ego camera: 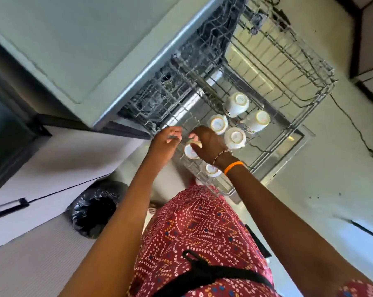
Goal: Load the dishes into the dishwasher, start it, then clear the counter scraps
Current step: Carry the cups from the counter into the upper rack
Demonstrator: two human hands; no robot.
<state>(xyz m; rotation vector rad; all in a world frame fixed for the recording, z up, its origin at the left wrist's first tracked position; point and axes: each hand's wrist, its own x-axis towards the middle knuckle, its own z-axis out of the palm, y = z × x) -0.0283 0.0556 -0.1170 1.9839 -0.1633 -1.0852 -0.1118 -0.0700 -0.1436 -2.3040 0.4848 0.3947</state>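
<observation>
Right hand point(207, 144): grip is clamped on a small white cup point(194, 142), fingers curled over it from above, cup only partly visible under the fingers. Left hand point(165, 139) sits just beside it to the left, fingers loosely spread, holding nothing, near the rack's front-left corner.

Cup is over the pulled-out wire rack point(288, 129) of the dishwasher point(151, 67), w/ another upturned cup point(191, 151) directly below the grip and one more point(212, 169) nearer the person, by the wrist. Four cups point(234, 137) already stand base-up further in, to the right.

Judgement: step in hand is seating this cup; free slot looks to lie just below/left of the grip, so right hand is the nearer one. Cup's axis can't be told, too hidden.

No readable writing or brand; faint marks on cups, illegible.
</observation>
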